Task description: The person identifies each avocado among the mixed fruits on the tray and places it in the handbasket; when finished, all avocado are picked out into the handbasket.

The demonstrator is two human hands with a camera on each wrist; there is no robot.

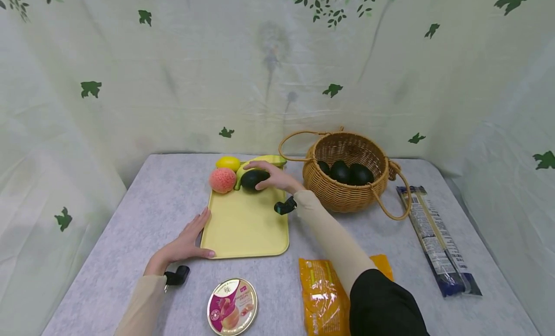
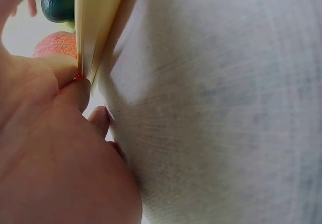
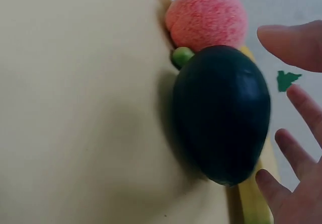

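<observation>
A yellow tray (image 1: 247, 225) bears a dark avocado (image 1: 251, 180), a pink peach (image 1: 222, 180), a lemon (image 1: 228, 163) and bananas (image 1: 275, 159), grouped at its far end. With spread fingers my left hand (image 1: 184, 243) touches the tray's left side, its thumb near the front corner. My right hand (image 1: 276, 177) hovers around the avocado's right side, thumb and fingers apart. In the right wrist view, a gap shows between those fingers (image 3: 297, 156) and the avocado (image 3: 221, 118). The peach (image 3: 206, 17) lies against the avocado or just behind it.
Right of the tray stands a wicker basket (image 1: 342, 198) with several dark avocados (image 1: 340, 172) and looped handles. A long dark packet (image 1: 438, 242) lies at the right. Nearer are a round tin (image 1: 232, 306) and an orange bag (image 1: 323, 297), partly under my right arm.
</observation>
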